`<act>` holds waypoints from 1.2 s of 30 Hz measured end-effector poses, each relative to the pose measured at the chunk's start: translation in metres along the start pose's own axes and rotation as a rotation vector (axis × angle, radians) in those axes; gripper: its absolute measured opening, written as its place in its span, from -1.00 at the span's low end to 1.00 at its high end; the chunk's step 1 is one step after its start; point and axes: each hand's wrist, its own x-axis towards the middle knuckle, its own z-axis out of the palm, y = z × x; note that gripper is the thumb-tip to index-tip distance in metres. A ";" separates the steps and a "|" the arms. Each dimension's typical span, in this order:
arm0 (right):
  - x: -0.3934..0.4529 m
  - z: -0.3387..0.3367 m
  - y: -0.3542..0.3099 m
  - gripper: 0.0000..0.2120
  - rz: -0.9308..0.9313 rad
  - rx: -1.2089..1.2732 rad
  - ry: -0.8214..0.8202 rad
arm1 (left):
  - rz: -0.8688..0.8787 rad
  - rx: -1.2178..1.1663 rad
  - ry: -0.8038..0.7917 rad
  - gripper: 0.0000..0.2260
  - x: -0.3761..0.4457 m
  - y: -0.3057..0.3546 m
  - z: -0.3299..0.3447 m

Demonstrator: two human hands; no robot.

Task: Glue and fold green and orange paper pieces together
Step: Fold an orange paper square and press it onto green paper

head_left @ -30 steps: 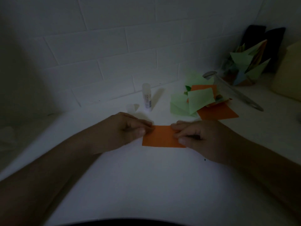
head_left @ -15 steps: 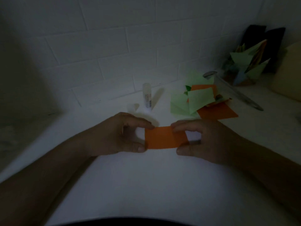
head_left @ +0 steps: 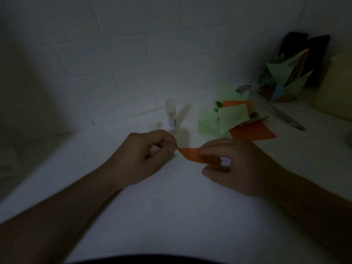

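Folding step: left hand (head_left: 146, 155) pinches the pointed left tip and right hand (head_left: 234, 164) pinches the right end of the small orange paper piece (head_left: 192, 154), held just above the white table (head_left: 171, 216); next, judged: crease flat, align edges.

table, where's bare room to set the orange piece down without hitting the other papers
The table is bare in front of both hands, toward the near edge, and left of the left hand. It is crowded behind the right hand: the paper pile, with the glue stick just left.
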 end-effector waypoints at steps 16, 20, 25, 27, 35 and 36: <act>0.008 -0.002 0.004 -0.69 0.196 0.290 0.185 | -0.380 -0.517 0.163 -0.86 0.005 0.016 0.004; 0.013 0.000 0.006 -0.78 0.367 0.512 0.124 | -0.512 -0.738 0.132 -0.92 0.010 0.021 0.008; 0.016 0.002 0.010 -0.73 0.406 0.542 0.160 | -0.505 -0.825 0.054 -0.94 0.011 0.019 0.008; 0.016 0.002 0.011 -0.66 0.388 0.469 0.191 | -0.464 -0.736 -0.043 -0.86 0.011 0.018 0.007; 0.015 -0.004 0.004 -0.61 0.406 0.381 0.231 | -0.483 -0.619 -0.073 -0.72 0.012 0.011 0.009; 0.015 -0.006 0.003 -0.63 0.402 0.416 0.231 | -0.486 -0.631 -0.056 -0.78 0.013 0.012 0.010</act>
